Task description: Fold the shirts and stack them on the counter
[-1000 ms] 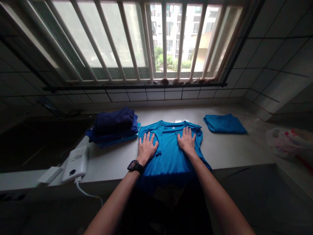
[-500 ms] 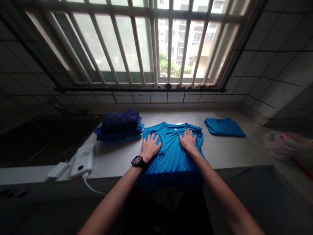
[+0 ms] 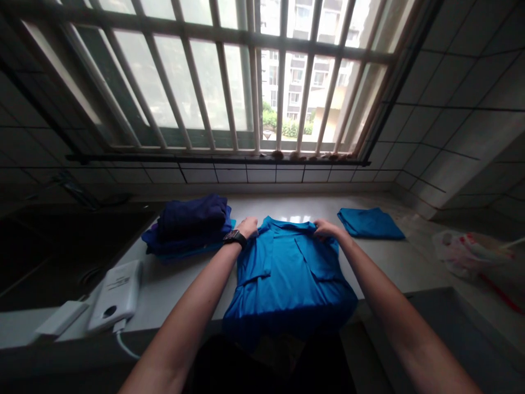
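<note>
A bright blue T-shirt (image 3: 291, 268) lies partly on the white counter, its lower part hanging over the front edge. Its sleeves are folded inward onto the body. My left hand (image 3: 248, 227), below a black watch, is closed on the left shoulder of the shirt. At the opposite shoulder, my right hand (image 3: 326, 229) grips the fabric beside the collar. The collar is slightly raised between the two hands. To the right lies a folded blue garment (image 3: 371, 223). A stack of dark blue folded clothes (image 3: 191, 221) sits to the left of my left hand.
A white power bank (image 3: 117, 293) with a cable and a small white box (image 3: 62, 318) lie at the counter's front left. The dark sink (image 3: 24, 257) is at far left. A plastic bag (image 3: 463, 251) lies at right. A barred window rises behind the counter (image 3: 283, 203).
Both hands have moved from lying flat on the shirt up to its shoulders and closed on the fabric. The collar end has lifted, and the camera view has shifted slightly.
</note>
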A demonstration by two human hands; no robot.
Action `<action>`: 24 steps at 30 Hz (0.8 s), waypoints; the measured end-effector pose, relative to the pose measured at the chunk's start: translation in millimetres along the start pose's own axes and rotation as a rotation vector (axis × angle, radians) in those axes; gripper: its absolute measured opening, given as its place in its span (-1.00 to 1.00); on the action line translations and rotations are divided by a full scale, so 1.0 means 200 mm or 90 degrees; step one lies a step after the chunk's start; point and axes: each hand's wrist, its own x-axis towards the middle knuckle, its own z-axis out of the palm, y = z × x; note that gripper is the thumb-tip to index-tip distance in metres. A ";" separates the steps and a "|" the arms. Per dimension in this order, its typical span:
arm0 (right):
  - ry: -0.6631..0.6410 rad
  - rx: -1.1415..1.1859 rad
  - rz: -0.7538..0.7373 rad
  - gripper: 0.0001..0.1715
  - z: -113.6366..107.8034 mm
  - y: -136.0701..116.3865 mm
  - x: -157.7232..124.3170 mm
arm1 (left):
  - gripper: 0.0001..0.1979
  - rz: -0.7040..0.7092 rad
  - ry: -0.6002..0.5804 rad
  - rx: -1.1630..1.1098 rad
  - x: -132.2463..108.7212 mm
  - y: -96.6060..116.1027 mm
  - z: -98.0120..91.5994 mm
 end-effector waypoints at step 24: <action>0.311 0.197 -0.137 -0.78 0.55 0.34 -1.08 | -0.68 0.188 0.187 -0.175 -1.11 -0.30 0.64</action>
